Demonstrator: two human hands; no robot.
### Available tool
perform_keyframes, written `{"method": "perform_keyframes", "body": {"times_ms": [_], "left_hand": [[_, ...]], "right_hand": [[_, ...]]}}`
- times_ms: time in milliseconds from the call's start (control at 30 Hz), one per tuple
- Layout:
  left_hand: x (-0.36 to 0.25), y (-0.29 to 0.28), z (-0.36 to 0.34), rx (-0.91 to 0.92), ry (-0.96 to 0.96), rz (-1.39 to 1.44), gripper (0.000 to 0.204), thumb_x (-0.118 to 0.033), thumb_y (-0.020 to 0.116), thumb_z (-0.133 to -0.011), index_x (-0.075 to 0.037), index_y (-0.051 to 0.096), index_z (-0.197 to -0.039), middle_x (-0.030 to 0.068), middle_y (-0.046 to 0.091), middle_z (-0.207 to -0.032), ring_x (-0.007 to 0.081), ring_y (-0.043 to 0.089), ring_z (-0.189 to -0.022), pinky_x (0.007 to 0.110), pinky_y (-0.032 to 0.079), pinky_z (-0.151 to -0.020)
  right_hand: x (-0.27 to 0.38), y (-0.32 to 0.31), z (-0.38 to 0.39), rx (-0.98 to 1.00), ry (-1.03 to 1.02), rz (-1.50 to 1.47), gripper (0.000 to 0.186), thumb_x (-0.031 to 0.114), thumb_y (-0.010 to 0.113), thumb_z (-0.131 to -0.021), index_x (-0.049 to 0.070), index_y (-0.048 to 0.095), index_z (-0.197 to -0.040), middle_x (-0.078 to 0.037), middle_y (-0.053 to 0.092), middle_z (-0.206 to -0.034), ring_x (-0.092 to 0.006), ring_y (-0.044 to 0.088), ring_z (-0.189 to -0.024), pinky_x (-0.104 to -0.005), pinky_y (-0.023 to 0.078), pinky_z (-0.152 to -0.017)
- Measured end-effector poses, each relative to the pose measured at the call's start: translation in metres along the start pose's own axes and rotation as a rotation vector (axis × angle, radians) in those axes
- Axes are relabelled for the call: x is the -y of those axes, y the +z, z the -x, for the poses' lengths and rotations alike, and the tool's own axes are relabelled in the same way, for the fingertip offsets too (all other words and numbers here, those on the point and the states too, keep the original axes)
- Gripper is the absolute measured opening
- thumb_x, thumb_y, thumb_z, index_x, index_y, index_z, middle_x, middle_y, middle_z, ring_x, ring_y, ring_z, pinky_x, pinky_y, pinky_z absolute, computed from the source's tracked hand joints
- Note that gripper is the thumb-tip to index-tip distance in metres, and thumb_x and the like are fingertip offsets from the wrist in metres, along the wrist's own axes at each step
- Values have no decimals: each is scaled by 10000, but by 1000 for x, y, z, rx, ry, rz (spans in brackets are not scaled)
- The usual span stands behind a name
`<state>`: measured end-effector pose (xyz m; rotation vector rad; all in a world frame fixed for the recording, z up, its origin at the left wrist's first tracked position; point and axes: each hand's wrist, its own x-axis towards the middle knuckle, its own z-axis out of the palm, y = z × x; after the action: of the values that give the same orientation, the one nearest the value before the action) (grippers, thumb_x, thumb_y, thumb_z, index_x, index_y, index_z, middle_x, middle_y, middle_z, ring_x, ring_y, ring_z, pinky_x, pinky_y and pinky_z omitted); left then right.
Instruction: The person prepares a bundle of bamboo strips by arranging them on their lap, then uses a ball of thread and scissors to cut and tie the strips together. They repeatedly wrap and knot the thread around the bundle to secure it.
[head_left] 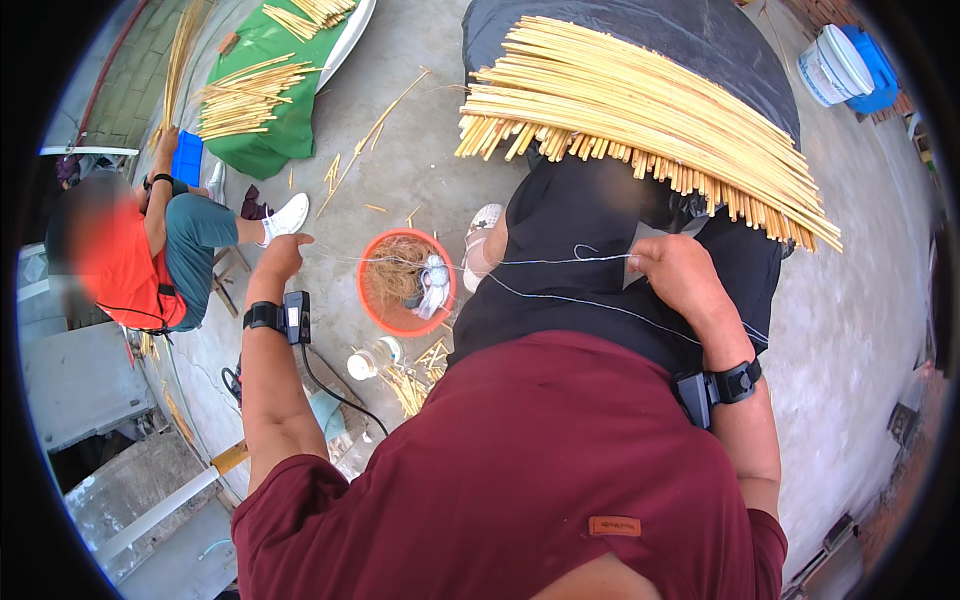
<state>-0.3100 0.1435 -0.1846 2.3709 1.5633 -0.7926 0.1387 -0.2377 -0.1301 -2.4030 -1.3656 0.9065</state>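
Observation:
A thin white string (pixel 530 263) stretches across the front of me between my two hands. At the left end my left hand (pixel 284 255) is closed in a pinch on it, left of the orange basket. My right hand (pixel 676 266) pinches the string over my lap, where a small loop stands up beside the fingertips. A slack length of the same string hangs across my dark trousers and passes under my right wrist. Just beyond my knees, a wide row of yellow reed sticks (pixel 640 120) lies side by side on a dark cloth (pixel 690 30).
An orange basket (pixel 365 290) on the floor holds tangled fibre and a white bundle. Small jars (pixel 362 364) and cut sticks (pixel 408 388) lie near it. A seated co-worker (pixel 140 250) at left holds long stalks. More sticks rest on green cloth (pixel 290 140); a white bucket (pixel 832 68) stands far right.

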Motion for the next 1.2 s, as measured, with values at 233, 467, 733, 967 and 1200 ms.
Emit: {"method": "perform_keyframes", "body": {"times_ms": [233, 467, 733, 967, 1200], "left_hand": [[-302, -38, 88, -190, 802, 1051, 260, -42, 574, -911, -102, 667, -1146, 16, 706, -889, 57, 580, -646, 217, 468, -550], [-378, -53, 100, 688, 951, 890, 116, -107, 596, -908, -26, 650, -973, -10, 589, -680, 40, 511, -543, 187, 379, -461], [-329, -26, 53, 661, 664, 941, 45, -96, 621, -888, -53, 632, -897, -4, 578, -668, 45, 482, -502, 189, 363, -457], [-328, -11, 57, 550, 550, 1008, 206, -12, 507, -849, -38, 571, -1043, 24, 609, -789, 91, 554, -609, 235, 437, -531], [-327, -9, 63, 521, 571, 983, 216, -13, 531, -850, -55, 558, -1060, 11, 599, -853, 81, 579, -708, 230, 464, -620]], "right_hand": [[12, -10, 10, -57, -21, -8, 145, 176, 598, -844, 110, 724, -875, -149, 677, -830, -348, 643, -819, -424, 504, -740], [-3, -30, 27, -146, 53, -179, 162, 193, 597, -862, 70, 703, -859, -157, 664, -790, -336, 637, -767, -404, 490, -698], [-34, -22, 13, -191, 56, -238, 165, 168, 628, -856, 15, 681, -888, -164, 643, -734, -331, 630, -729, -378, 489, -692], [-48, -3, -13, -387, -67, 9, 295, 117, 676, -813, 85, 661, -1106, -134, 676, -1001, -339, 640, -937, -422, 498, -802], [-87, -42, 76, -710, 39, -566, 301, 5, 619, -858, 47, 652, -1154, -60, 672, -1119, -76, 546, -668, -190, 433, -590]]}}
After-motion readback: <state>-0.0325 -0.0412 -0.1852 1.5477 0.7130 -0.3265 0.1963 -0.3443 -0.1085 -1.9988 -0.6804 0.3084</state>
